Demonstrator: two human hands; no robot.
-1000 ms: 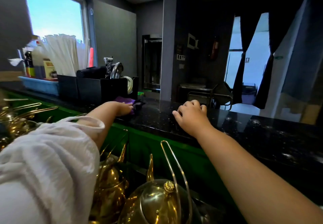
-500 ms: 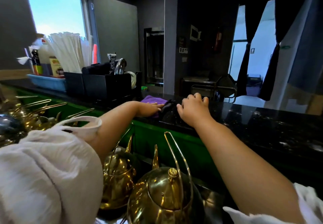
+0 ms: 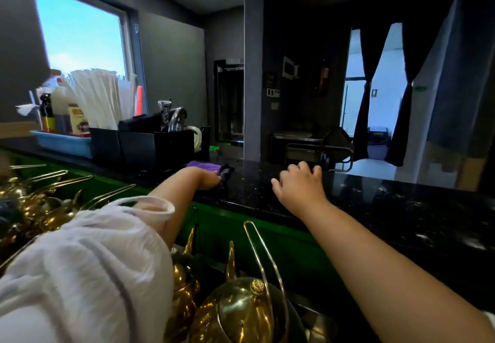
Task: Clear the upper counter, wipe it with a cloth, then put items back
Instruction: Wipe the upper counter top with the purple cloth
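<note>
Upper counter (image 3: 375, 208) of black speckled stone, seen from the head camera. The purple cloth (image 3: 203, 166) lies bunched on the counter just right of the black organizer (image 3: 150, 147), its long axis running left to right, roughly parallel to the counter's front edge. A dark, crumpled end points right, toward the right hand (image 3: 300, 188). The left hand (image 3: 207, 179) rests palm down on the near part of the cloth, with fingers reaching forward roughly straight and pressing it to the stone. The cloth shows beyond and to the right of the knuckles, while the part under the palm is hidden. The right hand lies apart from the cloth, palm down on bare counter with fingers loosely bent and holding nothing. Its fingertips are concealed behind the knuckles, so their contact with the far edge cannot be told. A white sleeve (image 3: 85, 262) covers the lower left. White straws (image 3: 99, 98) and bottles in a blue tray (image 3: 61, 143) stand at the counter's left end, their labels blurred. A gold teapot (image 3: 235, 313) below is cut off by the frame.
</note>
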